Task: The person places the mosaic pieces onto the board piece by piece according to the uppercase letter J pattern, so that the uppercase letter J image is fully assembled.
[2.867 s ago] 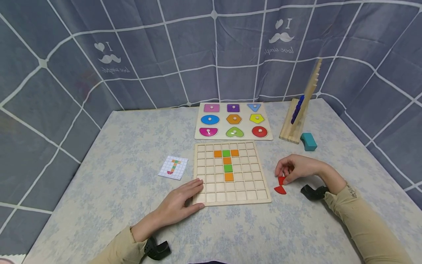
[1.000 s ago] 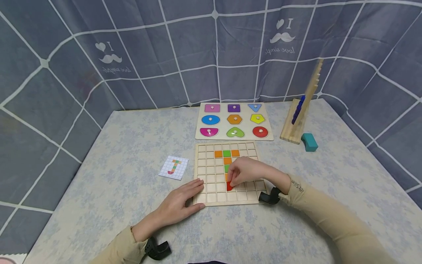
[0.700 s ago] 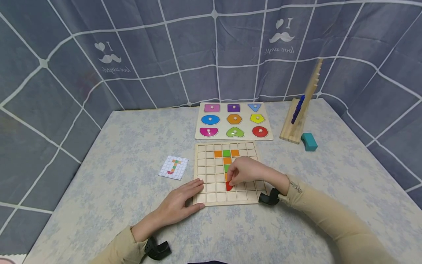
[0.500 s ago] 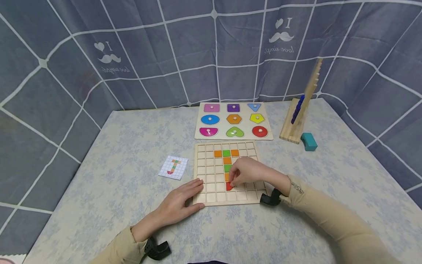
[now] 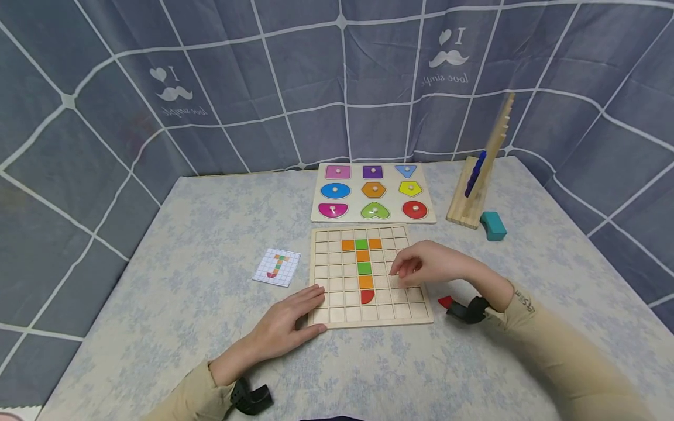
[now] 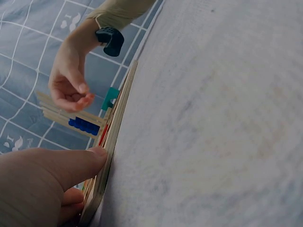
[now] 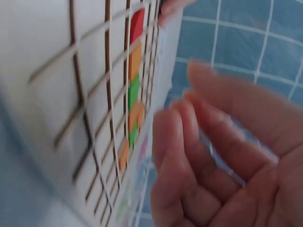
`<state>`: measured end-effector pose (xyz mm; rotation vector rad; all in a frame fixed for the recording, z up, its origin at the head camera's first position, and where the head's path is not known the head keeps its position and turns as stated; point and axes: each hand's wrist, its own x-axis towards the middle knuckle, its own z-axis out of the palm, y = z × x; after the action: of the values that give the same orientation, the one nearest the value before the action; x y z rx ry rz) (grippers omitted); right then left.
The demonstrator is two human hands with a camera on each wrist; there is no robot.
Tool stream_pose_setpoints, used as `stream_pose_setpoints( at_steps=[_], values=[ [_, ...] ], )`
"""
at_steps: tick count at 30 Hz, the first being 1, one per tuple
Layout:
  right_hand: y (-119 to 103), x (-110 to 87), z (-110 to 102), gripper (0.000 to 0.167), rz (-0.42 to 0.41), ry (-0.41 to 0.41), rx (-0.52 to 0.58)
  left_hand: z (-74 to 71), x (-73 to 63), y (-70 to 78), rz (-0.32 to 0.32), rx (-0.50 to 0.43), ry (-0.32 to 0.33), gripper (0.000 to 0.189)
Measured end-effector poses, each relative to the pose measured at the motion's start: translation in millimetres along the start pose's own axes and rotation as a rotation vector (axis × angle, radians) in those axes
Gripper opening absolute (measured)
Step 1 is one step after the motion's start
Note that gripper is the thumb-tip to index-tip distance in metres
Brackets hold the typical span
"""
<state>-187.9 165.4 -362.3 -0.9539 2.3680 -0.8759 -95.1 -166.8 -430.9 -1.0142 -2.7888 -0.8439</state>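
A wooden grid board [image 5: 337,301] lies on the table with orange and green square tiles [image 5: 364,268] in a T shape. Below the lowest orange tile sits a red quarter-circle tile [image 5: 367,297] in a cell. My left hand [image 5: 286,321] rests on the board's left edge, fingers extended; in the left wrist view its thumb [image 6: 80,165] touches the rim. My right hand [image 5: 434,263] hovers over the board's right side, fingers loosely bent and holding nothing, as the right wrist view also shows. Another red tile [image 5: 445,302] lies right of the board, partly hidden by the wrist strap.
A card [image 5: 277,267] with a printed tile pattern lies left of the board. Behind stands a knobbed shape puzzle [image 5: 387,193]. At the back right are a wooden stand with blue beads [image 5: 475,174] and a teal block [image 5: 493,226].
My right hand took a red tile from the right of the board, set it below the lowest orange tile and let go. It has since moved right. The left hand stays put.
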Motion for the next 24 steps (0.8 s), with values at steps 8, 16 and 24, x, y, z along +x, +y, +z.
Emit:
stream_pose_setpoints(
  at_steps=[8, 16, 24],
  values=[
    [22.4, -27.6, -14.4, 0.027, -0.028, -0.015, 0.073, 0.0, 0.2, -0.3, -0.003, 0.003, -0.003, 0.059],
    [39.1, -43.2, -15.2, 0.029, -0.007, -0.021, 0.111, 0.5, 0.0, -0.6, 0.003, 0.006, 0.001, 0.059],
    [55.7, -51.6, -12.5, 0.03, -0.032, -0.041, 0.167, 1.6, 0.0, -1.4, 0.012, 0.009, 0.009, 0.058]
  ],
)
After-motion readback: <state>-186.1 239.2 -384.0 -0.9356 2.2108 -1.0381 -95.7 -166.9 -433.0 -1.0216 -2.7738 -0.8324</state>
